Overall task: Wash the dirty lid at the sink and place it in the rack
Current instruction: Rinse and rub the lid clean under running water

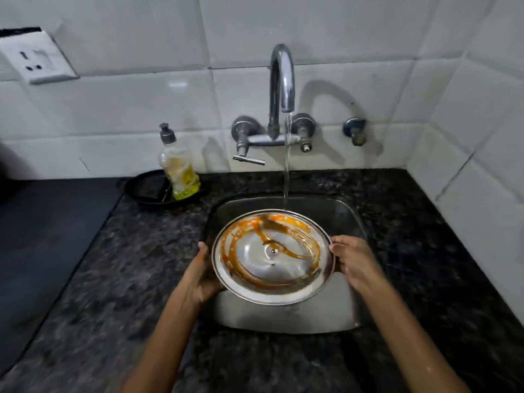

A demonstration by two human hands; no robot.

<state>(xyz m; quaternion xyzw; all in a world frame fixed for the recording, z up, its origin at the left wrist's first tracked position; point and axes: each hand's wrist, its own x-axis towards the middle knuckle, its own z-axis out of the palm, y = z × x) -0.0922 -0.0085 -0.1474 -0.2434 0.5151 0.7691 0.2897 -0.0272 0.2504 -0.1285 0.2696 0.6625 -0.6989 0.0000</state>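
Lid: stiff, light steel, greasy and wet; left grip and right grip clasp opposite rims, water falling beyond them.

Dim light throws the tap's shadow rightward onto glossy tiles. Tile lines bow at the edges. The lid looks slightly blurred.

Layout around the sink

Lid over it; tap behind; soap bottle behind-left, standing in a pan.
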